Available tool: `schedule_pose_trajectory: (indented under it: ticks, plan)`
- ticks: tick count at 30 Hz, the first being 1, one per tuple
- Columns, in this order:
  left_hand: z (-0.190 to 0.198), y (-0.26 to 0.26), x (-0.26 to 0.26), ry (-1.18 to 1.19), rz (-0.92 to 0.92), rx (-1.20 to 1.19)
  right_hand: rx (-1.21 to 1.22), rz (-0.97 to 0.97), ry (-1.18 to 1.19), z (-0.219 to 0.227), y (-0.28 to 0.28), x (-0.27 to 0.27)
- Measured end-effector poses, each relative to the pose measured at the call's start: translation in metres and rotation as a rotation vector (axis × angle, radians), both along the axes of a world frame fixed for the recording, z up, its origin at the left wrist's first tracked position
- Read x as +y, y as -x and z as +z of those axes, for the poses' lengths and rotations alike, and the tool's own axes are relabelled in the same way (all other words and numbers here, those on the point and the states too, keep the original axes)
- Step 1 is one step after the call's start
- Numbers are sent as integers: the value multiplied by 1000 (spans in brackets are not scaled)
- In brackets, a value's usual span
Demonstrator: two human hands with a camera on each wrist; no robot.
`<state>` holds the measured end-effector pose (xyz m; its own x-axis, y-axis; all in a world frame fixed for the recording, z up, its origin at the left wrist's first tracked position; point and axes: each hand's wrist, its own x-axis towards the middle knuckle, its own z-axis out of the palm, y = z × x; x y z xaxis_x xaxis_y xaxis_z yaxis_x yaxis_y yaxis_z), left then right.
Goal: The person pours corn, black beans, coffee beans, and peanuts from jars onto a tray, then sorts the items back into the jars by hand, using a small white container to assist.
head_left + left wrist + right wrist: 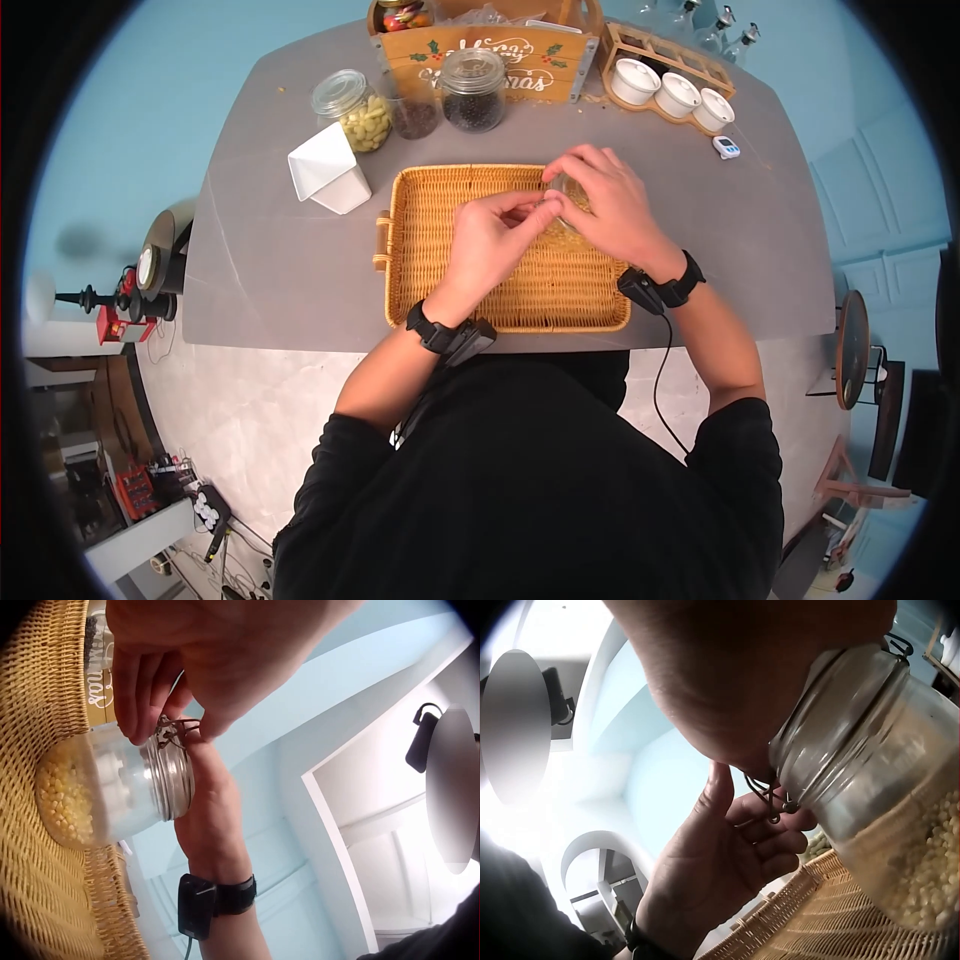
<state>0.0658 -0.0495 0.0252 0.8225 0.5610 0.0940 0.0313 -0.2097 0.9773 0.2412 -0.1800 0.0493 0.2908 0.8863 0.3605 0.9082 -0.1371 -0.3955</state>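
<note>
A clip-top glass jar (124, 784) with yellow corn kernels (66, 799) in its lower part stands in a wicker tray (440, 290). My right hand (612, 205) grips the jar's lid (810, 742) from above, palm over the top. At the side of the lid, my left hand (488, 240) holds the wire clasp (176, 731) between thumb and fingers. The lid sits on the jar's neck. In the head view my hands cover most of the jar.
Behind the tray stand a jar of pale green pieces (366, 122), a glass of dark contents (413, 118) and a jar of black beans (473, 105). A white square container (330, 172) lies tilted at left. Lidded white pots (678, 95) and a small timer (726, 148) are at right.
</note>
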Motion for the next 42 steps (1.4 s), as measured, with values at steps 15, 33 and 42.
schedule_pose_trajectory:
  ticks: [15, 33, 42]
  plan:
    - [-49, 1, -10, 624, -97, -283, -115, -15, -21, 0, 4, 1]
    - [-54, 19, -3, 276, 90, -49, -221, 100, 186, 17, -3, -11]
    - [4, 163, 15, -399, 50, -97, -125, -31, 12, 75, -36, 16]
